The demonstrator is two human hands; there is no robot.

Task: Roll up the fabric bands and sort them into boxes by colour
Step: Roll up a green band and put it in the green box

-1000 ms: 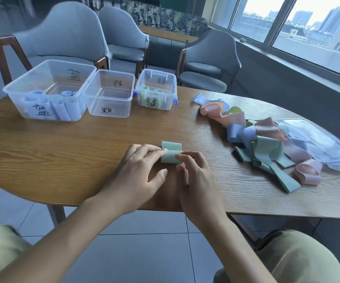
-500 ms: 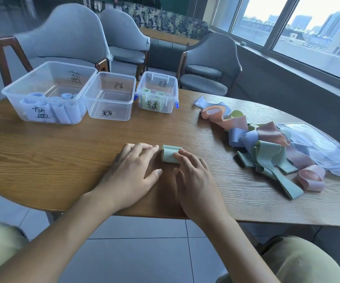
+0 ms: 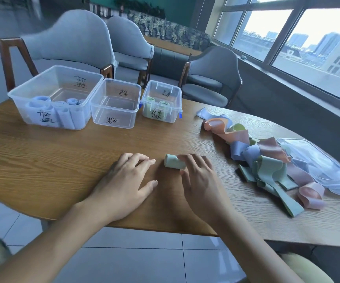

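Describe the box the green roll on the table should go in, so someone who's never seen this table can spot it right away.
Three clear plastic boxes stand in a row along the far left of the wooden table. The green box is the rightmost and smallest. Unlike the blue-filled box and the middle box, it has blue side latches and holds green rolls.

Grainy matt wooden tabletop (image 3: 42, 152), three clear glossy plastic boxes (image 3: 116, 103), and soft matt pastel fabric bands (image 3: 267, 160) piled up.
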